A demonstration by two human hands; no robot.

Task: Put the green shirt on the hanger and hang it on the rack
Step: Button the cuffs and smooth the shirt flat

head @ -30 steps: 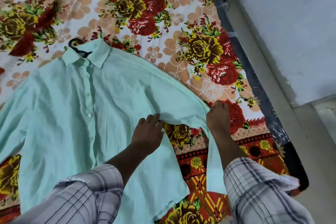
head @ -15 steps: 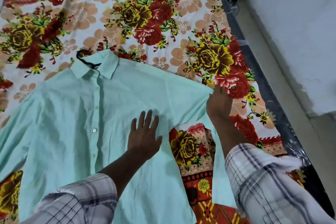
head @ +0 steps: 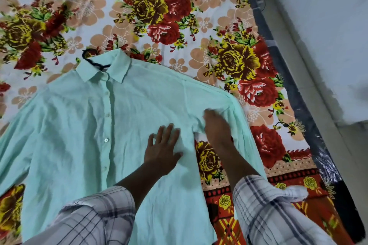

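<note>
The green shirt lies front-up on the floral bed sheet, collar toward the upper left, hem toward the bottom edge, only the black hanger hook showing, my left grip flat and released on it, my blurred right grip on its sleeve, though I cannot tell whether grasping.

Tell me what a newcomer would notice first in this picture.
The pale green shirt stands out first, spread flat and front up across the middle and left of the view, on a loud red-and-yellow flowered bedsheet. A black hanger hook pokes out at the collar. Near the sleeve on the right of the view, the left hand lies flat on the cloth with fingers spread, and the right hand is a blur beside it.
</note>
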